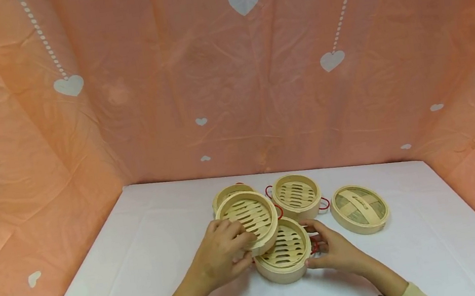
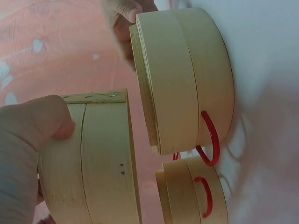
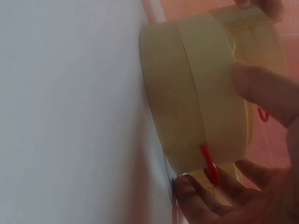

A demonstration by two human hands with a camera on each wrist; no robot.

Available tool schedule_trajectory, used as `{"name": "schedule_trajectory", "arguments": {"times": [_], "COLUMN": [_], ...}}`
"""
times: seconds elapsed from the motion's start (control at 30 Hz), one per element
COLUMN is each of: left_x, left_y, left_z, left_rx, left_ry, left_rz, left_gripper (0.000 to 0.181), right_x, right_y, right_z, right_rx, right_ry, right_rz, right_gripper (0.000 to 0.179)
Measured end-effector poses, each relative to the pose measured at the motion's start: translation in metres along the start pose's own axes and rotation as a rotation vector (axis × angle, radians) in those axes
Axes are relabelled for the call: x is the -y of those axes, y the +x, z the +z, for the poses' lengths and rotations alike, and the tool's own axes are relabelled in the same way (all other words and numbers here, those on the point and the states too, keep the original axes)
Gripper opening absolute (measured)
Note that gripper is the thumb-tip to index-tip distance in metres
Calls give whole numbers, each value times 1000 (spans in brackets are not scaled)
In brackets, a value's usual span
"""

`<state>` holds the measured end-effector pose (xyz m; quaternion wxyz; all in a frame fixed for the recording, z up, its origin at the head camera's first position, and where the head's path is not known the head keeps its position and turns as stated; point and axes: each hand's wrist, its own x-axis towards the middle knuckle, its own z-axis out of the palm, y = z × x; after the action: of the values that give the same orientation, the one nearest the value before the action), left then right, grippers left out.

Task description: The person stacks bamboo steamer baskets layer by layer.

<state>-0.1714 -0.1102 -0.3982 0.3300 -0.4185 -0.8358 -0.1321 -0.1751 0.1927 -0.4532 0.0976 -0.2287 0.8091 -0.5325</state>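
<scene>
My left hand (image 1: 223,255) grips a round bamboo steamer basket (image 2: 107,163) by its near side, thumb pressed on the outer wall. That basket is raised and tilted, its slatted floor showing in the head view. Below and to its right, a second steamer basket (image 1: 283,277) with red loop handles stands on the table, partly overlapped by the raised one. Around the right side of this lower basket is my right hand (image 1: 333,249), thumb at the near wall and fingers beyond the red handle (image 3: 211,167).
Behind the raised basket, a third steamer basket (image 1: 217,199) is partly hidden. Another basket (image 1: 301,213) with red handles stands at the back, and a woven bamboo lid (image 1: 361,207) lies to its right. The white table (image 1: 113,274) meets an orange cloth backdrop (image 1: 229,93).
</scene>
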Motion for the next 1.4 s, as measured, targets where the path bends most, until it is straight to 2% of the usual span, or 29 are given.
{"name": "schedule_trajectory", "arguments": {"times": [0.27,0.6,1.1,1.4], "left_x": [-5,-9,-17,-20], "left_y": [3,7,10,13], "left_z": [4,9,13,16], "left_rx": [2,-11,-19,-30], "left_ry": [-20,-67,-72,-62], "left_rz": [28,93,108,127], "left_gripper": [24,26,26,25], "right_x": [0,-1,-1,0], "right_y": [-1,-1,0,-1], "right_z": [0,0,0,0], "right_rx": [9,6,3,-14], "right_ry": [10,8,-5,-22], "right_rz": [-21,-18,-13,20], "right_gripper": [87,88,89,90]}}
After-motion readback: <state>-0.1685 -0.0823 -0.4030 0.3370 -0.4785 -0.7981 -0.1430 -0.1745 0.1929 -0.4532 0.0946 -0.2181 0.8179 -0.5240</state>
